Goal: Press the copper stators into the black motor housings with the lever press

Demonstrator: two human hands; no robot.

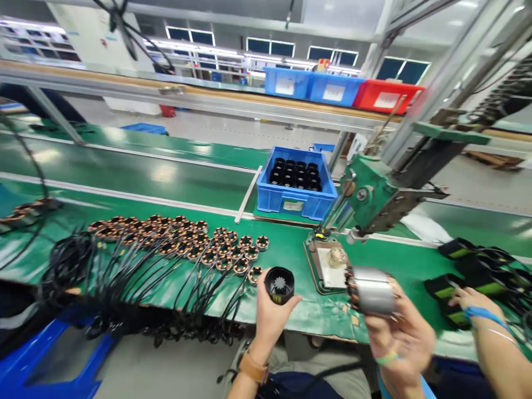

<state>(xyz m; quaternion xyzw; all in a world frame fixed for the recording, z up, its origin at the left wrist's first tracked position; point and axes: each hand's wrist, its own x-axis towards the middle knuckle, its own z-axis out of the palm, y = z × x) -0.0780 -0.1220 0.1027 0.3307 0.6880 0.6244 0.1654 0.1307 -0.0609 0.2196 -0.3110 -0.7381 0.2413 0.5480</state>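
Note:
My left hand (pixel 269 313), with a brown watch strap at the wrist, is closed around a black round motor housing (pixel 286 293). The housing's open end faces me, showing a pale toothed star shape inside. Raised at the right, my right hand (pixel 409 332) grips a motor stator (pixel 374 291) with a smooth silver outer ring and copper windings at its left end. The two parts are apart. Just beyond my left hand, rows of stators (pixel 224 261) with black cables lie on the green bench (pixel 328 316).
A green press (pixel 369 191) with a base plate (pixel 328 269) stands behind my right hand. A blue bin (pixel 297 205) holds several black housings. At the far right, another person's hand (pixel 477 305) touches black units (pixel 490 282) with cables. Bundled cables (pixel 70 260) hang over the front edge.

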